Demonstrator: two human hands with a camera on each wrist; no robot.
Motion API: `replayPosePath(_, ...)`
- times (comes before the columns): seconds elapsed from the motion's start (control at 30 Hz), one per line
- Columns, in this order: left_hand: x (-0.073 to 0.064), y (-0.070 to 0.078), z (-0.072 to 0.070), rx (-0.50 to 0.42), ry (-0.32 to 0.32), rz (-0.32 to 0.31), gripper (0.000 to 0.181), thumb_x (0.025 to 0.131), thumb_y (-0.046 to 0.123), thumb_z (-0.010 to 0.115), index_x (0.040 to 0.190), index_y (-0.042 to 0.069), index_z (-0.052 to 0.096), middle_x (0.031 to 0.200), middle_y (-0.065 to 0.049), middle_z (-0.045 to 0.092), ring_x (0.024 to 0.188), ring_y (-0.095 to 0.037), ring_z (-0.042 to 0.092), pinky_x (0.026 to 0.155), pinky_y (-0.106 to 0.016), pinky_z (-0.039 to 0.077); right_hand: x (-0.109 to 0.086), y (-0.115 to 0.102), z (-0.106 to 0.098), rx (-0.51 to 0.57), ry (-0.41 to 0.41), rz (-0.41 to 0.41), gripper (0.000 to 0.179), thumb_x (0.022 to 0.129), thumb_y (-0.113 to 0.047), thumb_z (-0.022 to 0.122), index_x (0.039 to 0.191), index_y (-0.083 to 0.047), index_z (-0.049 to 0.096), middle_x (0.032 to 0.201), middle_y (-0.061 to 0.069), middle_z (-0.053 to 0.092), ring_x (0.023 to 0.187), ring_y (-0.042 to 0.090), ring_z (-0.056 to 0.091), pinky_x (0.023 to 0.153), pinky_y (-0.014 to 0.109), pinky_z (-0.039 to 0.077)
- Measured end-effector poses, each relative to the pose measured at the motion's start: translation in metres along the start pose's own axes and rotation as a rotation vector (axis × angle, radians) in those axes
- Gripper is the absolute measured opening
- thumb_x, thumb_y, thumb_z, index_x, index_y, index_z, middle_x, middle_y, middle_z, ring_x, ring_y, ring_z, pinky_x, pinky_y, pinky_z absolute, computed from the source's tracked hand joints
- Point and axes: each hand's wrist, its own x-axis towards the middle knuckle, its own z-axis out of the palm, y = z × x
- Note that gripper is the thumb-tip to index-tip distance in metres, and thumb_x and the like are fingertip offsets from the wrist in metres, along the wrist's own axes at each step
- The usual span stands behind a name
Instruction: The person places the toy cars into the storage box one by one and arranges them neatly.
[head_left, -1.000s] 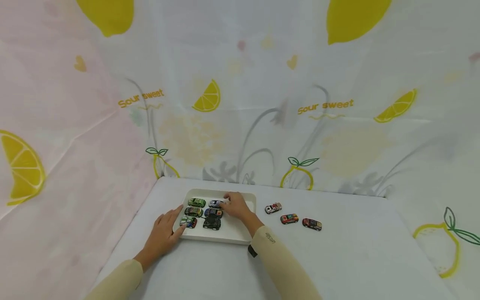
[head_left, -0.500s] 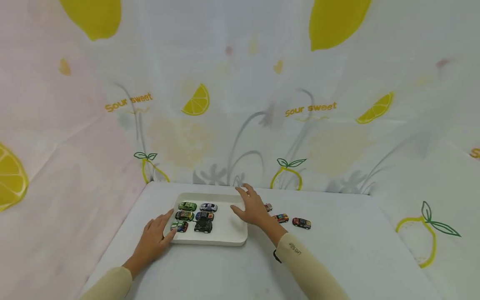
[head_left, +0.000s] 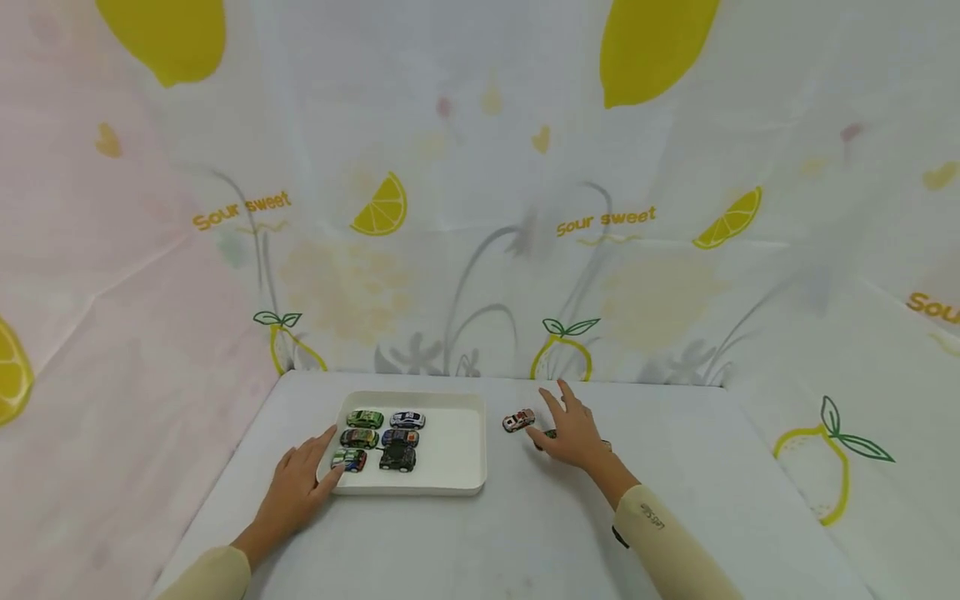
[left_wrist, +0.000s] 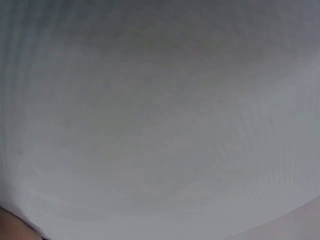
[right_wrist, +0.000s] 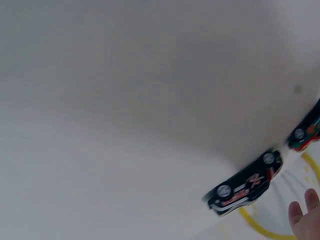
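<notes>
- Head view: the left hand [head_left: 292, 487], fingers relaxed, rests at the left rim of a white tray [head_left: 450, 450] holding six toy cars [head_left: 397, 457].
- The right hand [head_left: 573, 433], fingers spread wide, is above the surface [head_left: 510, 533] near a red-and-white car [head_left: 519, 420], partly covering others.
- Only the right wrist view shows a dark car's [right_wrist: 246, 184] wheels and marked flank.
- The backdrop [head_left: 472, 250] reads "Sour sweet"; sleeve [head_left: 667, 542] lettering is too small.

In the head view, the right grip [head_left: 576, 435] hid most of two toy cars [head_left: 552, 432]. The right wrist view's edge cut off a green-and-red car [right_wrist: 309, 131]. The left wrist view showed blurred grey, with skin [left_wrist: 16, 228] cropped at one corner.
</notes>
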Motion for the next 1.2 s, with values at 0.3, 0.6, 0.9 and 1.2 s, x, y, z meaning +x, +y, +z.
replayPosePath(0.3,-0.003,-0.001,-0.002,0.002,-0.01,-0.022,0.066,0.096,0.033,0.058,0.154,0.012,0.034,0.139,-0.026,0.052,0.131,-0.049,0.042,0.105,-0.069,0.024,-0.026,0.039,-0.015,-0.082,-0.048,-0.024,0.08,0.088,-0.053,0.064,0.153,-0.014,0.037,0.161,0.027,0.017,0.136,0.051,0.038,0.104,0.067,0.034)
replayPosePath(0.6,-0.004,-0.003,-0.008,0.005,-0.037,-0.04,0.067,0.098,0.035,0.056,0.155,0.011,0.031,0.141,-0.028,0.05,0.132,-0.049,0.04,0.106,-0.068,0.023,-0.035,0.055,-0.025,-0.124,-0.099,-0.004,0.083,0.088,-0.056,0.062,0.154,-0.015,0.034,0.162,0.026,0.015,0.14,0.048,0.035,0.107,0.066,0.032)
replayPosePath(0.9,0.001,-0.001,-0.002,-0.005,-0.043,-0.02,0.068,0.098,0.035,0.056,0.156,0.013,0.03,0.142,-0.028,0.049,0.132,-0.05,0.04,0.107,-0.069,0.023,-0.051,0.07,-0.035,-0.127,-0.102,0.011,0.09,0.085,-0.049,0.069,0.156,-0.012,0.027,0.161,0.029,0.014,0.137,0.052,0.037,0.104,0.068,0.034)
replayPosePath(1.2,0.002,-0.001,-0.002,0.004,-0.023,-0.006,0.067,0.097,0.033,0.057,0.155,0.012,0.031,0.14,-0.028,0.05,0.13,-0.05,0.042,0.105,-0.069,0.024,-0.063,0.079,-0.046,-0.159,-0.131,-0.01,0.087,0.089,-0.052,0.063,0.157,-0.013,0.025,0.161,0.029,0.011,0.136,0.051,0.039,0.107,0.067,0.031)
